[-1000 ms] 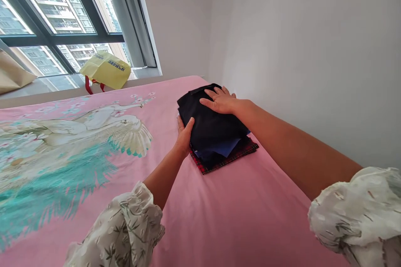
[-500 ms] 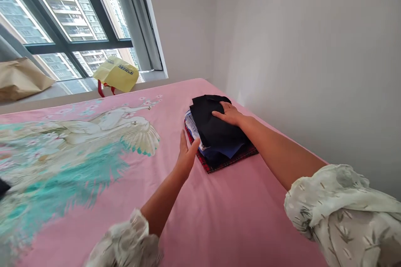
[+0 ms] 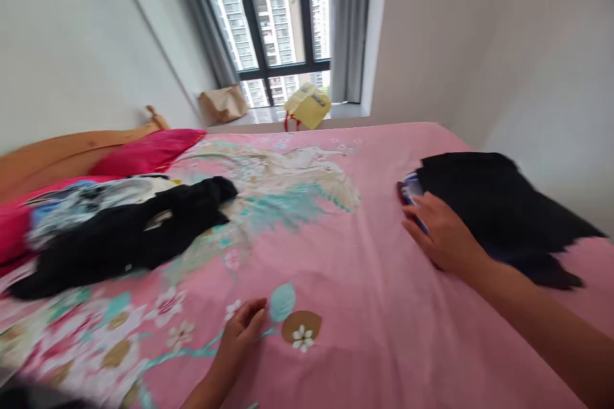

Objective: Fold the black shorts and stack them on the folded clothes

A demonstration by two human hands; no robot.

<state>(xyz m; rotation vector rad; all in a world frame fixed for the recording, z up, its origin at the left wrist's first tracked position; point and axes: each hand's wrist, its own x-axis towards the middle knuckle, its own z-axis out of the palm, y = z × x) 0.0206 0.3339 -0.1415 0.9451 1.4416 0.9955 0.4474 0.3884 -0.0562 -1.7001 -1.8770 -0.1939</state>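
At the right, a stack of folded clothes (image 3: 412, 188) lies on the pink bedsheet, with a black garment (image 3: 484, 198) on top. The garment reaches far toward the right edge and is blurred there. My right hand (image 3: 439, 230) rests at the stack's near left side, fingers stretched out and apart, touching it. Over the bedsheet's printed flowers is my left hand (image 3: 242, 326), its fingers loosely curled together with nothing visible in them. Beyond it, to the left, a rumpled black garment (image 3: 129, 227) lies on the bed.
Other loose clothes (image 3: 96, 201) and a red pillow (image 3: 151, 152) lie by the orange headboard (image 3: 71, 147). A brown paper bag (image 3: 223, 104) and a yellow bag (image 3: 307, 105) stand near the window. A wall (image 3: 551, 77) borders the bed's right side.
The view has swung left, bringing the loose clothes and headboard in. My left hand has moved away from the stack to the left. My right hand has slid off the top to its side.
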